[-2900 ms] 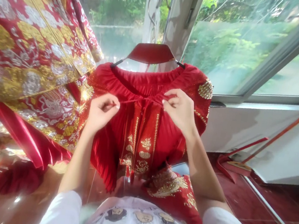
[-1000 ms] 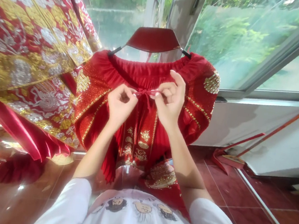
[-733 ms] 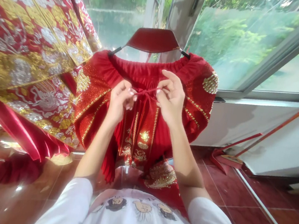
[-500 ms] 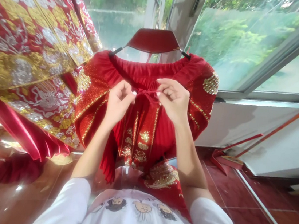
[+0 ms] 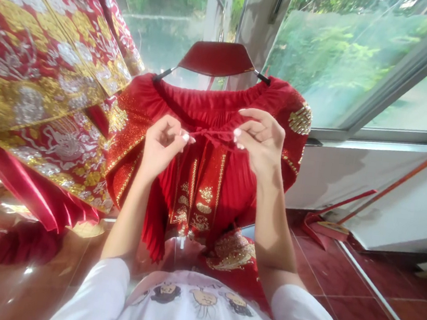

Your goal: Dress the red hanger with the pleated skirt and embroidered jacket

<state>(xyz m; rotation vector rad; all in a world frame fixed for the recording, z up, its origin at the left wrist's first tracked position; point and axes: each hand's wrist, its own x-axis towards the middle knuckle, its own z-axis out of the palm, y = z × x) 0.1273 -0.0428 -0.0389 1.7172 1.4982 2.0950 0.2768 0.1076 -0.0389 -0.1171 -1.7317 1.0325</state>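
A red pleated skirt [image 5: 234,183] with gold trim hangs by its waistband from a red hanger [image 5: 217,58] in front of me. At the middle of the waist, a red drawstring [image 5: 217,133] is looped in a small bow or knot. My left hand [image 5: 163,145] pinches the string on the left of the knot. On the other side, my right hand [image 5: 261,140] pinches the string between thumb and fingers. Between both hands the string runs nearly level and looks taut.
To the left hangs a red garment [image 5: 50,54] with dense gold and silver embroidery. Windows [image 5: 336,66] stand behind the skirt. A red dustpan [image 5: 316,228] and an orange-red pole [image 5: 403,180] are at the right, over the tiled floor [image 5: 359,273].
My hands have moved apart, the left one leftward and the right one rightward, drawing the drawstring out on both sides of the knot. The skirt hangs almost as before.
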